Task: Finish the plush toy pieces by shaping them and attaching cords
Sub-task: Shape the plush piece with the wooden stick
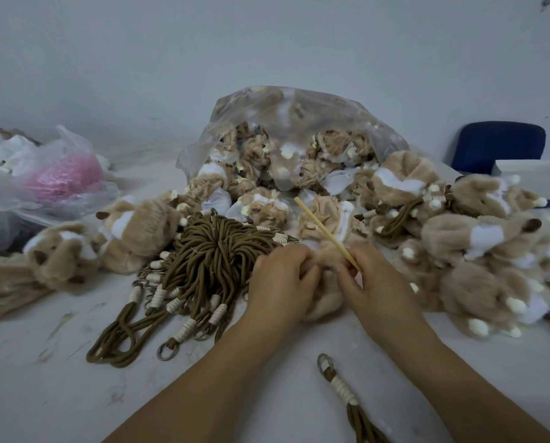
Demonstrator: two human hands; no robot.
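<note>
A tan plush piece (pixel 326 300) lies on the white table (pixel 75 388) between my hands. My left hand (pixel 280 279) grips its left side with curled fingers. My right hand (pixel 372 282) pinches a thin wooden stick (pixel 324 233), which slants up and to the left and whose lower end meets the plush. A bundle of brown cords (pixel 203 266) with cream wrappings and metal rings lies just left of my left hand. One loose brown cord (pixel 343 391) with a ring lies near the front, below my right forearm.
A clear plastic bag (pixel 292 123) full of tan plush pieces stands behind my hands. More plush toys are heaped at the right (pixel 490 251) and left (pixel 123 238). Plastic bags, one with pink material (pixel 62 177), sit far left. A blue chair back (pixel 497 148) is at the right.
</note>
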